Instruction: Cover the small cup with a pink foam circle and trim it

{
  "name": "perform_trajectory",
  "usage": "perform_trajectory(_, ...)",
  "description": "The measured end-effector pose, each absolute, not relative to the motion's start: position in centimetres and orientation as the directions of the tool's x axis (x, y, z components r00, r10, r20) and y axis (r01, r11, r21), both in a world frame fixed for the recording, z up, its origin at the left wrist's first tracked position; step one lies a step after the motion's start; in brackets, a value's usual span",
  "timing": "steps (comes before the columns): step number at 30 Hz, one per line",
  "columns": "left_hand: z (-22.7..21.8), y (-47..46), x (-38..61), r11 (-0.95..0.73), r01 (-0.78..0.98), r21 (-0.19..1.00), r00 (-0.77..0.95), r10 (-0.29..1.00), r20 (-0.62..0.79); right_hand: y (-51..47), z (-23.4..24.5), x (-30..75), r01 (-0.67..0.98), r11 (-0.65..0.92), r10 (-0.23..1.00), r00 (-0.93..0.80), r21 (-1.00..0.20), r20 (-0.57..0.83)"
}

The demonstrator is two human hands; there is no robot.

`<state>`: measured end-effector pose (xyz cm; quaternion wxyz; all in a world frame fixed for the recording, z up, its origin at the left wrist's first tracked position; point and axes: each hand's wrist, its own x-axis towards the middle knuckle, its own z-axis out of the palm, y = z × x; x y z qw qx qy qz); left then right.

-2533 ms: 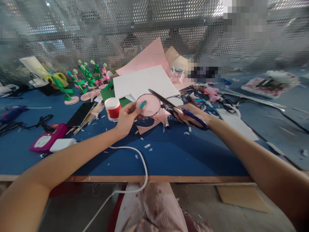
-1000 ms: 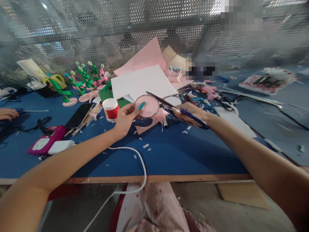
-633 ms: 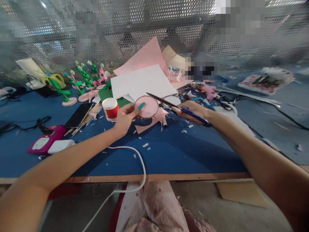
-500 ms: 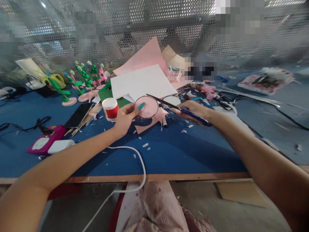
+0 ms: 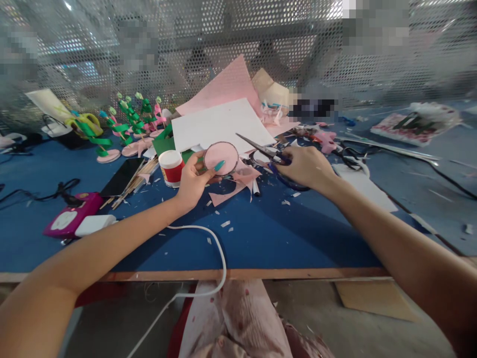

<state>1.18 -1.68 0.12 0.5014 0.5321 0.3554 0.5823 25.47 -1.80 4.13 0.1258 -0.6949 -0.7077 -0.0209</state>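
Observation:
Between thumb and fingers, my left hand (image 5: pixel 196 180) grips a round pink paper disc (image 5: pixel 222 155) with a dark edge, held above the table. My right hand (image 5: pixel 307 166) is closed on a pair of scissors (image 5: pixel 261 148) with dark blades and blue handles. The blades point up and to the left, apart from the disc. Beneath the disc lie pink paper offcuts (image 5: pixel 233 191). A white-lidded red tub (image 5: pixel 171 169) stands just left of my left hand.
White paper (image 5: pixel 219 124) and a pink sheet (image 5: pixel 223 84) lie behind the hands. Green paper plant models (image 5: pixel 130 119) stand back left. A phone (image 5: pixel 121 176), wooden sticks (image 5: pixel 130 186) and a purple power adapter (image 5: pixel 72 214) are at left. A white cable (image 5: pixel 219 248) crosses the front edge.
The scissors have come away from the disc, and my right hand has turned over them, tipping the blades upward. My left hand has shifted the disc slightly left and up.

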Motion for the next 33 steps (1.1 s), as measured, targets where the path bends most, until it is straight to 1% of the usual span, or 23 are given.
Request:
perform_trajectory(3,0.1,-1.8,1.2,-0.279,-0.172,0.945,0.052,0.955,0.291,-1.6,4.2,25.5,0.971,-0.058,0.962,0.116,-0.232,0.247)
perform_trajectory(6,-0.1,-1.6,1.1,-0.301,-0.107,0.948,0.053,0.950,0.308,-1.4,3.9,25.5,0.944,-0.056,0.949,0.152,-0.326,0.277)
perform_trajectory(8,-0.4,-1.2,0.9,-0.308,-0.041,0.951,0.022,0.951,0.309,-1.4,3.6,25.4,0.933,-0.019,0.948,0.131,-0.359,0.290)
perform_trajectory(12,-1.0,-0.2,0.4,-0.339,0.144,0.930,-0.176,0.916,0.361,-1.8,2.9,24.6,0.921,0.085,0.955,0.033,-0.380,0.295)
perform_trajectory(15,-1.3,0.2,0.1,-0.283,0.266,0.922,-0.256,0.901,0.350,-2.5,2.5,23.7,0.912,0.124,0.964,-0.018,-0.391,0.265)
perform_trajectory(17,-1.7,0.4,0.0,-0.269,0.288,0.919,-0.242,0.908,0.341,-2.9,2.4,23.1,0.902,0.126,0.973,-0.031,-0.413,0.229)
perform_trajectory(20,-2.3,0.7,-0.1,-0.313,0.250,0.916,-0.195,0.911,0.365,-3.2,2.5,22.2,0.869,0.097,0.986,-0.017,-0.486,0.166)
perform_trajectory(23,-2.7,0.9,-0.1,-0.346,0.227,0.910,-0.179,0.904,0.388,-2.8,3.0,21.3,0.846,0.091,0.981,0.014,-0.526,0.194)
perform_trajectory(26,-2.4,0.6,-0.1,-0.331,0.243,0.912,-0.169,0.911,0.376,-1.1,3.8,20.4,0.848,0.124,0.969,0.007,-0.516,0.246)
perform_trajectory(27,-2.2,0.5,0.0,-0.311,0.266,0.912,-0.167,0.917,0.361,-0.3,4.1,20.1,0.859,0.113,0.962,0.031,-0.499,0.273)
perform_trajectory(29,-1.8,0.2,0.0,-0.254,0.343,0.904,-0.174,0.929,0.327,1.6,4.7,19.3,0.880,0.113,0.964,0.015,-0.461,0.264)
perform_trajectory(31,-1.7,0.0,0.0,-0.192,0.424,0.885,-0.194,0.935,0.296,3.6,5.0,18.5,0.909,0.132,0.962,-0.021,-0.395,0.272)
perform_trajectory(32,-1.7,0.0,-0.1,-0.171,0.445,0.879,-0.201,0.937,0.285,4.4,5.1,18.2,0.922,0.145,0.961,-0.045,-0.358,0.274)
perform_trajectory(33,-1.8,0.0,-0.2,-0.176,0.448,0.877,-0.191,0.939,0.286,5.0,5.2,17.9,0.932,0.161,0.950,-0.057,-0.326,0.306)
